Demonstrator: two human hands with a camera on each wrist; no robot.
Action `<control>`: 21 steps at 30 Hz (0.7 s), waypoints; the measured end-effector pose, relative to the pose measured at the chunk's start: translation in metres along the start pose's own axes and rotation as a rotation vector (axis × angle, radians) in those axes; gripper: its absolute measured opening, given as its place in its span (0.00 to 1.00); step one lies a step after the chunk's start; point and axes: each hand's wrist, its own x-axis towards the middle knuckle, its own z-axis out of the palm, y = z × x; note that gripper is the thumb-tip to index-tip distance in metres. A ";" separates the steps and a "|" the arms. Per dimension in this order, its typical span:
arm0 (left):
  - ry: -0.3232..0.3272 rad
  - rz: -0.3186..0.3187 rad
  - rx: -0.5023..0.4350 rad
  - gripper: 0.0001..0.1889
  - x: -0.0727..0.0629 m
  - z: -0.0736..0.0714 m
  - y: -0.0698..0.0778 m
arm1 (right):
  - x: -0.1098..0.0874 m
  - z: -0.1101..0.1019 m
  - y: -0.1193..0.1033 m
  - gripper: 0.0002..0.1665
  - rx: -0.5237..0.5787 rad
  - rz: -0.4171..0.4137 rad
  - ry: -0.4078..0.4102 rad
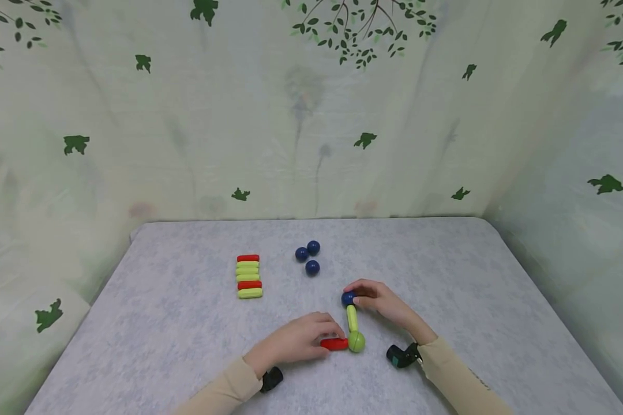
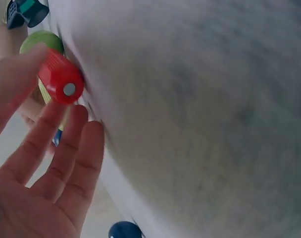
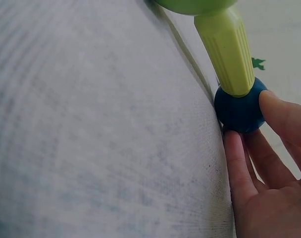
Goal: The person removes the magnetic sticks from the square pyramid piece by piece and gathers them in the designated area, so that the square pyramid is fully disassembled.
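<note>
My left hand (image 1: 311, 337) pinches a short red magnetic rod (image 2: 64, 79) between thumb and index finger. Its near end shows a round silver disc, and its other end meets a green ball (image 1: 356, 342). From that ball a yellow-green rod (image 3: 227, 52) runs away from me to a dark blue ball (image 3: 242, 110). The right hand (image 1: 381, 300) holds this blue ball by thumb and fingertips, low at the table surface. Together the balls and rods form an L shape in the head view.
Several red and yellow-green rods (image 1: 249, 276) lie stacked in a column at the left on the grey table (image 1: 187, 346). Three loose blue balls (image 1: 312, 267) sit toward the back. Each wrist carries a small black camera (image 1: 402, 355). A leaf-patterned curtain (image 1: 259, 115) stands behind.
</note>
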 end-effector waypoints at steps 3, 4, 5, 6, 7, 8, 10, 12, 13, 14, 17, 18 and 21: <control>0.006 0.028 0.104 0.17 0.001 0.002 0.004 | 0.000 0.000 -0.001 0.16 0.006 0.011 0.003; 0.007 0.036 0.121 0.18 0.002 0.002 0.004 | 0.000 0.000 -0.002 0.16 0.006 0.010 0.003; 0.009 0.045 0.134 0.18 0.002 0.002 0.005 | -0.001 0.000 -0.002 0.16 0.006 0.008 0.003; 0.011 0.054 0.145 0.18 0.002 0.002 0.006 | -0.001 0.000 -0.002 0.16 0.006 0.008 0.003; 0.015 0.064 0.157 0.18 0.003 0.001 0.006 | -0.001 0.000 -0.002 0.16 0.005 0.008 0.004; 0.020 0.073 0.164 0.18 0.003 0.001 0.007 | -0.001 0.000 -0.002 0.16 0.005 0.008 0.004; 0.032 0.089 0.179 0.18 0.004 0.000 0.007 | -0.001 0.000 -0.002 0.16 0.003 0.008 0.006; 0.043 0.098 0.200 0.18 0.004 0.000 0.008 | -0.001 0.000 -0.002 0.16 0.002 0.011 0.006; 0.047 0.102 0.219 0.18 0.005 -0.001 0.009 | -0.001 0.000 -0.002 0.16 0.001 0.010 0.009; 0.050 0.106 0.241 0.18 0.005 -0.001 0.009 | -0.001 0.000 -0.002 0.16 0.002 0.011 0.011; 0.049 0.099 0.269 0.17 0.004 -0.001 0.009 | 0.000 -0.001 -0.001 0.16 0.001 0.012 0.015; 0.049 0.091 0.264 0.17 0.004 -0.001 0.008 | 0.000 -0.001 0.000 0.16 0.002 0.012 0.014; 0.066 0.052 0.197 0.17 -0.001 -0.002 0.003 | 0.000 -0.002 0.001 0.16 -0.006 0.010 0.013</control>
